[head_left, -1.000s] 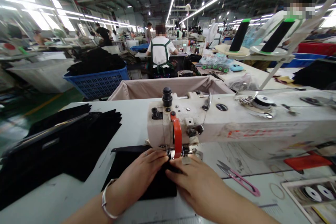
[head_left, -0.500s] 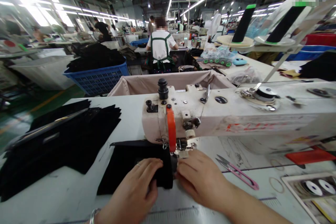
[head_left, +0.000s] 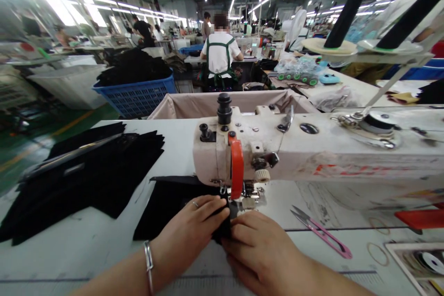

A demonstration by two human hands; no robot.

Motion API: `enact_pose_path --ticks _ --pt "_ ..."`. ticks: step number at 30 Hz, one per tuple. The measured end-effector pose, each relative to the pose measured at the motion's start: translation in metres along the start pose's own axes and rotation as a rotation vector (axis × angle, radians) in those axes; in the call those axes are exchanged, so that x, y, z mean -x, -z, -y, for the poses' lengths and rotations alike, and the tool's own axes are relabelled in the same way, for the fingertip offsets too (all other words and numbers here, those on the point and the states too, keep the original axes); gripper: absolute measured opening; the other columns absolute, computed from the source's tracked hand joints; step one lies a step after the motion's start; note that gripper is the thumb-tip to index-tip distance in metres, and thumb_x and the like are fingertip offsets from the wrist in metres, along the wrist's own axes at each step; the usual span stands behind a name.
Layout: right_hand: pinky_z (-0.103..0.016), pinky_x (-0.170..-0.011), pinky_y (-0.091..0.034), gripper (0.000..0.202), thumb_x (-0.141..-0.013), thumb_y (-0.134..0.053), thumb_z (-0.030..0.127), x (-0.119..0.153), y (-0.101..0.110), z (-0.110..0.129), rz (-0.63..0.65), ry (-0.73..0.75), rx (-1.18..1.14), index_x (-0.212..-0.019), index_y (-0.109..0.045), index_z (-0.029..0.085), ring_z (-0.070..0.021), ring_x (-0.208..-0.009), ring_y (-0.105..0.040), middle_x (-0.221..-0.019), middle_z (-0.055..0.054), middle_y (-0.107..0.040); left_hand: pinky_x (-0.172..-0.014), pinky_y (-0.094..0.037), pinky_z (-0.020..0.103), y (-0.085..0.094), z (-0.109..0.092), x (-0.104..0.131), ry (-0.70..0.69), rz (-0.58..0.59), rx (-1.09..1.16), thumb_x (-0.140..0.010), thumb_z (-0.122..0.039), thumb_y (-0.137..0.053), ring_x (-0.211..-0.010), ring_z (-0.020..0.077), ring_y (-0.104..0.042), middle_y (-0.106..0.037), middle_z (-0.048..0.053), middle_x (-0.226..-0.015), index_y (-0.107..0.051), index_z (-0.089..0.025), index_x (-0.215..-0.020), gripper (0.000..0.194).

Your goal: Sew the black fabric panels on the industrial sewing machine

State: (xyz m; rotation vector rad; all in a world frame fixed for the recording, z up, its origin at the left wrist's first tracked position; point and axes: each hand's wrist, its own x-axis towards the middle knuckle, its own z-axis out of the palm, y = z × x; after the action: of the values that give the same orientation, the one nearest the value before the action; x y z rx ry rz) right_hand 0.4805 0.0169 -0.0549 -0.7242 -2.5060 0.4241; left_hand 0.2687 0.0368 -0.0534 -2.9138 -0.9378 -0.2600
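The left hand (head_left: 194, 222) rests unclenched on the black cloth (head_left: 166, 206), whose near right corner the right hand (head_left: 258, 245) pinches.

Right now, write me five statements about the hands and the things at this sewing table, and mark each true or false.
1. The left hand rests on the black cloth. True.
2. The pink-handled snips are in the right hand. False: they lie on the table, apart from that hand.
3. The bracelet is on the right wrist. False: it is on the left one.
4. The stack of black pieces lies left of the sewing machine. True.
5. The machine's long curved part is green. False: it is orange.
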Motion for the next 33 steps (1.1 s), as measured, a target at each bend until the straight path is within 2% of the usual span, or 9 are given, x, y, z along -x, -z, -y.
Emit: enact_pose_path --ticks 3,8,12,17,21,25,28,33 --pt "-0.037 -0.084 -0.048 0.021 -0.088 -0.054 0.017 0.000 -0.001 0.000 0.001 -0.024 0.007 -0.107 -0.064 0.016 -0.0209 -0.093 -0.058 -0.091 -0.005 -0.066 -0.108 -0.040 0.032 -0.002 0.009 -0.004 -0.001 -0.031 0.003 -0.088 -0.012 -0.058 -0.122 0.0184 -0.051 -0.064 0.006 -0.124 -0.060 -0.016 -0.120 0.033" --pt "-0.039 -0.086 -0.047 0.021 -0.089 -0.053 0.018 -0.001 -0.005 -0.004 -0.003 -0.093 0.022 -0.107 -0.062 0.016 -0.0228 -0.100 -0.057 -0.098 -0.006 -0.066 -0.104 -0.044 0.033 0.000 0.021 -0.009 -0.021 -0.098 0.036 -0.088 -0.008 -0.057 -0.114 0.0187 -0.057 -0.066 0.007 -0.115 -0.057 -0.015 -0.120 0.032" --pt "-0.042 -0.090 -0.046 0.026 -0.088 -0.052 0.019 -0.003 -0.004 -0.007 0.036 -0.144 0.032 -0.113 -0.060 0.016 -0.0247 -0.105 -0.055 -0.108 -0.006 -0.064 -0.097 -0.050 0.035 -0.003 0.024 -0.006 -0.070 -0.174 0.120 -0.096 -0.013 -0.047 -0.106 0.0194 -0.060 -0.066 0.008 -0.110 -0.058 -0.014 -0.116 0.023" --pt "-0.043 -0.093 -0.044 0.027 -0.090 -0.051 0.019 0.000 -0.002 -0.009 0.047 -0.104 0.041 -0.115 -0.058 0.014 -0.0252 -0.107 -0.054 -0.107 -0.008 -0.065 -0.093 -0.053 0.029 -0.006 0.022 -0.001 -0.094 -0.297 0.119 -0.103 -0.019 -0.032 -0.101 0.0165 -0.063 -0.069 0.007 -0.106 -0.060 -0.013 -0.111 0.030" --pt "-0.039 -0.089 -0.044 0.021 -0.090 -0.051 0.015 0.005 0.002 -0.012 -0.012 -0.032 -0.006 -0.108 -0.062 0.016 -0.0212 -0.100 -0.058 -0.102 -0.005 -0.067 -0.095 -0.052 0.028 -0.005 0.024 -0.002 -0.121 -0.279 0.117 -0.103 -0.018 -0.033 -0.104 0.0146 -0.063 -0.070 0.006 -0.106 -0.062 -0.013 -0.107 0.029" --pt "-0.038 -0.081 -0.045 0.022 -0.088 -0.051 0.013 0.006 0.008 -0.015 -0.020 -0.075 -0.050 -0.105 -0.064 0.018 -0.0205 -0.093 -0.059 -0.095 -0.006 -0.067 -0.095 -0.052 0.028 -0.005 0.025 -0.004 -0.096 -0.244 0.161 -0.102 -0.017 -0.037 -0.105 0.0136 -0.062 -0.069 0.005 -0.105 -0.062 -0.014 -0.106 0.026" --pt "-0.039 -0.083 -0.045 0.020 -0.089 -0.050 0.013 0.006 0.009 -0.016 -0.036 -0.098 -0.046 -0.102 -0.065 0.018 -0.0216 -0.094 -0.059 -0.092 -0.006 -0.066 -0.094 -0.051 0.028 -0.005 0.024 -0.005 -0.077 -0.235 0.182 -0.103 -0.019 -0.036 -0.104 0.0149 -0.061 -0.068 0.005 -0.105 -0.062 -0.015 -0.105 0.027" --pt "-0.041 -0.084 -0.045 0.026 -0.088 -0.050 0.013 0.006 0.006 -0.017 -0.035 -0.093 -0.005 -0.112 -0.061 0.017 -0.0229 -0.096 -0.058 -0.099 -0.007 -0.065 -0.090 -0.052 0.028 -0.004 0.024 -0.006 -0.049 -0.239 0.242 -0.102 -0.018 -0.037 -0.094 0.0142 -0.063 -0.069 0.004 -0.100 -0.064 -0.016 -0.102 0.027"
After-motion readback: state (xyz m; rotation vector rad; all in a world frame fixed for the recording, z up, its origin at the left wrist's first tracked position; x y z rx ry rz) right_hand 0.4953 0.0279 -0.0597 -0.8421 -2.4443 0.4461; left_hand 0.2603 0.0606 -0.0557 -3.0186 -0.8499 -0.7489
